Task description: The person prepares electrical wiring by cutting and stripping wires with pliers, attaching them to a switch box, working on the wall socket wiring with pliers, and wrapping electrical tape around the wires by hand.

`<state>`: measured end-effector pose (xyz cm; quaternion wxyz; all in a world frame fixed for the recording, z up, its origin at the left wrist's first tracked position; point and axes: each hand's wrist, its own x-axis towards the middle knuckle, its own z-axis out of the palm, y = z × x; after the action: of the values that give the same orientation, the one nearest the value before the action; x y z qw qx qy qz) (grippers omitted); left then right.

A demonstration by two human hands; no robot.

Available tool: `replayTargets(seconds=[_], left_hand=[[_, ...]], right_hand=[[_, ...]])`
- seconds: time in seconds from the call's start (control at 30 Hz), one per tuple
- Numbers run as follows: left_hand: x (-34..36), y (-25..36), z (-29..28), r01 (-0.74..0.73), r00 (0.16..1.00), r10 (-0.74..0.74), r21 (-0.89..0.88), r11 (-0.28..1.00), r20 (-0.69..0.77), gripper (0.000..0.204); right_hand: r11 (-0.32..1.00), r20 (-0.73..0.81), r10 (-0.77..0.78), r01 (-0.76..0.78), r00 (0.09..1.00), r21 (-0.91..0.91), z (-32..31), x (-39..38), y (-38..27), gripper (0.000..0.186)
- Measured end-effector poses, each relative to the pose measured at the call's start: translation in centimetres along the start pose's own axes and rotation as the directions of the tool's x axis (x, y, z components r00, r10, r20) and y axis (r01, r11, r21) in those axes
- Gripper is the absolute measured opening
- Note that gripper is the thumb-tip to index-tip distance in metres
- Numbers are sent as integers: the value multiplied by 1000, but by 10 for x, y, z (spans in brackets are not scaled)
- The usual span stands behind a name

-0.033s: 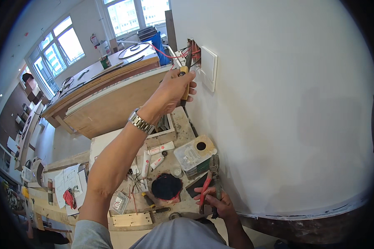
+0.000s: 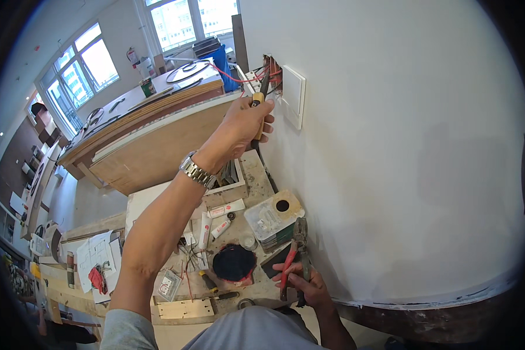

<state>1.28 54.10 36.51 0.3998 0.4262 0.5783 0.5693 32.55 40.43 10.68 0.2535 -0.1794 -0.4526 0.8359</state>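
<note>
- Left hand (image 2: 245,122): raised, fingers clamped round a yellow-handled tool (image 2: 258,97). Handle sits in the fist, leaving the dark upper part free; probably gripped there for control.
- Tool location: at the wall, its upper end by the rough opening (image 2: 272,63). Actual contact with the wires cannot be told.
- Red wires (image 2: 232,78) run out of the opening to the left, over the far worktop; loose length presumably gives slack.
- White switch plate (image 2: 294,96): upright on the wall, just right of the opening.
- Right hand (image 2: 310,287): low, near the tabletop edge, fingers closed round red-handled pliers (image 2: 289,263). Head points up and away from the body; seems parked at the ready while the left hand is up.
- Tabletop (image 2: 255,169): clear plastic box (image 2: 268,217) just beside the wall, perhaps there to leave the middle accessible.
- White tubes (image 2: 205,230) lie loose left of it; screwdriver (image 2: 209,282) lies nearer the body, likely for easy reach.
</note>
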Motion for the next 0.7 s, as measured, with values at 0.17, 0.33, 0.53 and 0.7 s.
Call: replayTargets(seconds=[0.17,0.33,0.53,0.7], left_hand=[[-2,21,-12,-25,993,46,188,982,-109,31],[5,28,-16,4,995,9,123,992,-101,32],[2,29,-15,13,994,1,124,992,-112,32],[7,26,-18,17,997,-6,133,991,-81,32]], right_hand=[[981,-18,-45,41,999,-190,6,17,-6,20],[926,-97,-122,79,988,-368,43,50,-51,27],[880,-59,-314,268,947,-393,82,132,-110,29],[719,-63,-524,401,849,-567,85,205,-144,33]])
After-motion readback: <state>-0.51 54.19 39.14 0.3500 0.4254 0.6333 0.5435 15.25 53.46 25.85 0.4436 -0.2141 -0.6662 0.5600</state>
